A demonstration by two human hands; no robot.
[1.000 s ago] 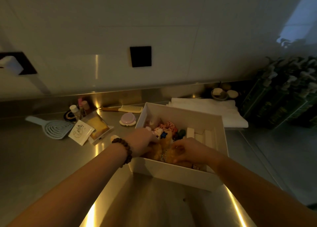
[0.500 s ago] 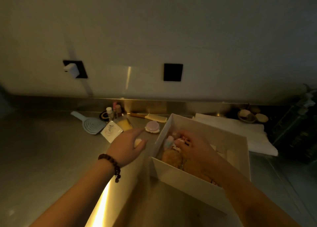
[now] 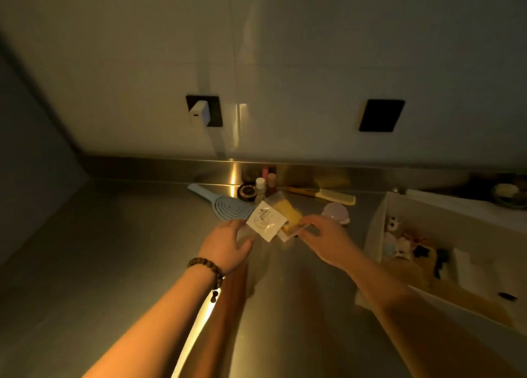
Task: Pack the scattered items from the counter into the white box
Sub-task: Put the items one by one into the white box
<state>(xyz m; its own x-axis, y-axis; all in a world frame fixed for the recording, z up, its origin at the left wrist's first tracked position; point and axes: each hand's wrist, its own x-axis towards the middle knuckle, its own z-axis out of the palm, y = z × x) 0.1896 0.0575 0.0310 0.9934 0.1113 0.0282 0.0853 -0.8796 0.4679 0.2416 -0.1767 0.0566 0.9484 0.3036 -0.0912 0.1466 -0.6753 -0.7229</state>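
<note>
both hands have left the white box (image 3: 376, 229) and moved left to the scattered items. the right hand (image 3: 325, 242) pinches the edge of the yellow packet (image 3: 288, 213), likely to lift it; the left hand (image 3: 228, 242), fingers spread, reaches beside the white card (image 3: 263, 220) lying on it. blue brush (image 3: 225, 209), comb (image 3: 328, 196) and small bottles (image 3: 261, 185) wait behind on the steel counter (image 3: 114, 249).

Both forearms are stretching forward, side by side. The left hand (image 3: 226, 243), a bead bracelet (image 3: 206, 269) circling its wrist, is lying palm-down with relaxed fingers. The right hand (image 3: 322, 239) is reaching far-left, fingertips pinching.
</note>
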